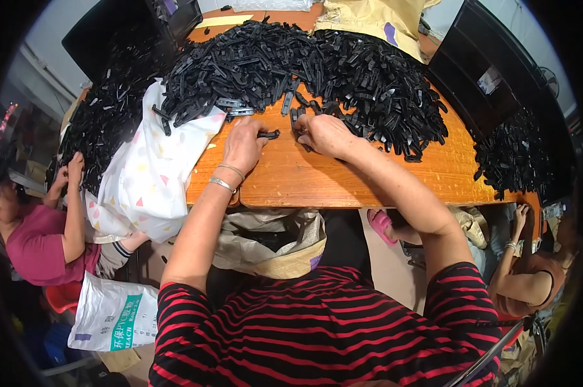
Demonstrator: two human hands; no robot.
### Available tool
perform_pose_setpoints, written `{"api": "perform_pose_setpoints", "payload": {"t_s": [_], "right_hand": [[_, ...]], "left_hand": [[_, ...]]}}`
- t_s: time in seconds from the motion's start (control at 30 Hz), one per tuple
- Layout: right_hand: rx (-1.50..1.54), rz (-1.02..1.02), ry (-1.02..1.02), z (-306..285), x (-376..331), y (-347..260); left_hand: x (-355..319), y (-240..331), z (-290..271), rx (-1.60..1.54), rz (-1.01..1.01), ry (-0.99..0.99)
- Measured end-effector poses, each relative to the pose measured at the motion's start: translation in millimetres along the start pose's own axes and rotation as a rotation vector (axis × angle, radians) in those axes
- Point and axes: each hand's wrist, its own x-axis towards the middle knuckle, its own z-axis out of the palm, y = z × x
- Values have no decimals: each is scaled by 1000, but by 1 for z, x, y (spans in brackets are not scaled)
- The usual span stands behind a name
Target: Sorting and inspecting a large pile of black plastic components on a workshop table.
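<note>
Over the near part of the wooden table (343, 184), my left hand (243, 147) is closed on a small black plastic piece (271, 135) that sticks out past its fingertips to the right. My right hand (327, 134) has its fingers curled down and pinched at the near edge of the heap, around a dark plastic piece partly hidden by them. Beside those fingers lie several loose black pieces (286, 103). A broad heap of narrow black plastic pieces (246, 61) spreads beyond both hands. Two greyish, shiny pieces (234, 107) lie just beyond my left hand.
White patterned cloth (152, 164) drapes over the table's left side. An open woven sack (272, 255) sits at my lap below the table edge. Dark upright panels (491, 71) flank the table. A yellowish sack (369, 22) stands at the back. Other people work at left and right.
</note>
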Motion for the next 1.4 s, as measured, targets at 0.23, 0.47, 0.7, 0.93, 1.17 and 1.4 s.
{"api": "perform_pose_setpoints", "payload": {"t_s": [0.23,0.47,0.7,0.93,1.17,1.4], "right_hand": [[-275,-280,-20,-13,-6,-10],[-388,-343,-130,-11,-5,-8],[104,-136,0,-10,-13,-15],[307,-288,404,-5,-12,-53],[277,-286,395,-3,-23,-56],[217,-298,374,-5,-26,-60]], "left_hand": [[-7,-6,-8,34,-64,35],[-13,1,-11,-3,25,60],[-27,17,-10,-378,-153,51],[-36,27,-3,-1204,-379,-8],[-39,40,-22,-1374,-603,-64],[-47,46,-26,-1393,-436,-48]]}}
